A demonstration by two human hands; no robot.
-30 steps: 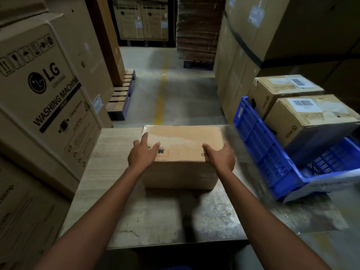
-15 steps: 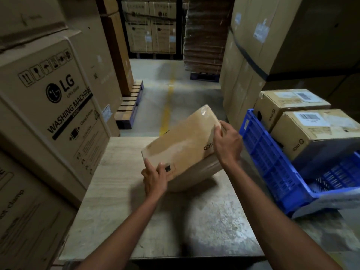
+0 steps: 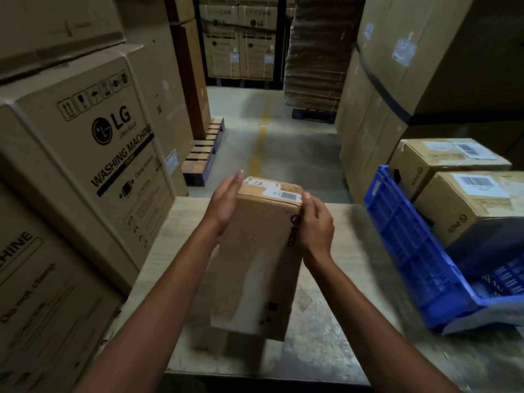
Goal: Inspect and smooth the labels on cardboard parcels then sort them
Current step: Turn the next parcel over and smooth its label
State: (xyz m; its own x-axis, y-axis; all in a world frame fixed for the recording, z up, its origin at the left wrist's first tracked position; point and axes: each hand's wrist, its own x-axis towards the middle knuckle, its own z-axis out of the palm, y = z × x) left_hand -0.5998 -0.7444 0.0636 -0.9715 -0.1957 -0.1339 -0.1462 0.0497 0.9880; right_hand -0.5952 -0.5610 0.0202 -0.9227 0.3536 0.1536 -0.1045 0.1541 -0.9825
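The cardboard parcel (image 3: pixel 255 265) is now tipped up on end, its label (image 3: pixel 272 190) showing between the flat fingers of the left hand (image 3: pixel 224 202) and the curled fingers of the right hand (image 3: pixel 314 225), ready for checking.

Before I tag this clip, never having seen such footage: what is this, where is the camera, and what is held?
No machine here: a person works with bare hands, and the one camera sits on their head, looking forward and down. The parcel stands on end over the table, its label on top. The left hand presses flat against its left side; the right hand curls round its upper right edge. To the right is a blue crate by two more labelled boxes; big cartons stand left.
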